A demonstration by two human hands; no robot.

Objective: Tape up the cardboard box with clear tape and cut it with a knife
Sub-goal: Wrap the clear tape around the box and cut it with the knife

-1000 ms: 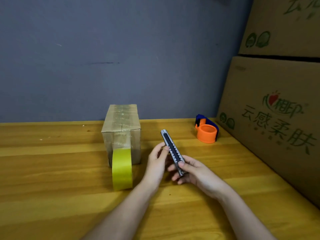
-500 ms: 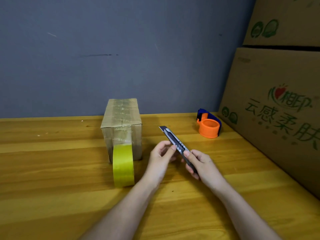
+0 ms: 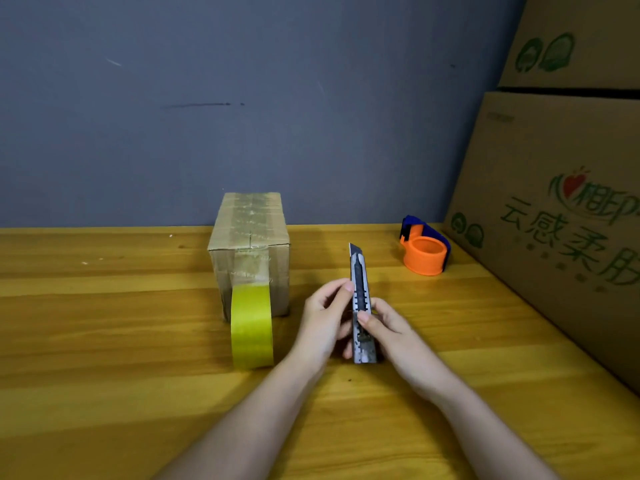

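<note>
A small cardboard box (image 3: 249,233) stands on the wooden table, with clear tape along its top and down its front face. The tape strip runs down to a yellowish tape roll (image 3: 251,330) standing on edge in front of the box. I hold a grey utility knife (image 3: 360,299) right of the roll, a short blade out at its far tip. My right hand (image 3: 391,337) grips the knife's lower body with the thumb on the slider. My left hand (image 3: 325,320) pinches the knife's left side.
An orange and blue tape dispenser (image 3: 425,251) sits at the back right of the table (image 3: 104,341). Large printed cardboard cartons (image 3: 561,209) stand stacked along the right edge. A grey wall (image 3: 242,98) closes the back.
The knife has swung from leaning left to nearly straight away from me, and its blade tip now sticks out. Both hands stayed on it.
</note>
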